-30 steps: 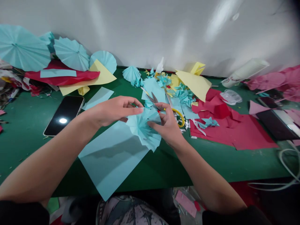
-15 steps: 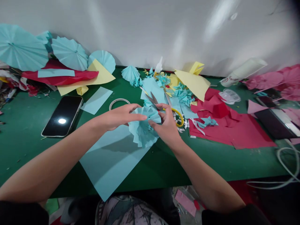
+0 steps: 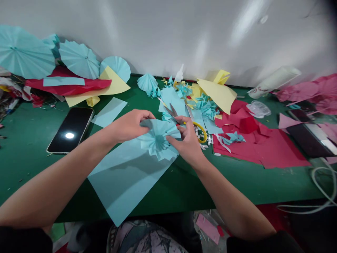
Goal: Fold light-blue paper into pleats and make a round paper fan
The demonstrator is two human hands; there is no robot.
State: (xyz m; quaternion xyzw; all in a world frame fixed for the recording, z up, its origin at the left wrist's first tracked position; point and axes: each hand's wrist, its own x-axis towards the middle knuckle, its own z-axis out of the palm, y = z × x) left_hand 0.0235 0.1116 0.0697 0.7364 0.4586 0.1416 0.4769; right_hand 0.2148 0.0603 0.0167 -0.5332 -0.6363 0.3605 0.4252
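Note:
A pleated light-blue paper fan [image 3: 157,139] is spread between both my hands over the green table [image 3: 31,161]. My left hand [image 3: 131,123] pinches its upper left edge with curled fingers. My right hand [image 3: 187,141] grips its right side, thumb on the pleats. Beneath the fan lies a large flat light-blue sheet [image 3: 123,177]. Just behind my right hand rest scissors [image 3: 184,120] with a yellow handle.
A phone [image 3: 70,129] lies at the left, near a small blue sheet [image 3: 109,111]. Finished blue paper umbrellas [image 3: 79,59] lean on the wall at the back left. Yellow paper [image 3: 218,93], blue scraps and red sheets [image 3: 263,146] cover the right. A white cable [image 3: 325,189] hangs at the right edge.
The fan has been opened wider and turned flatter, its centre now facing up. My left hand pulled back to the left along its edge; my right hand stayed nearly in place.

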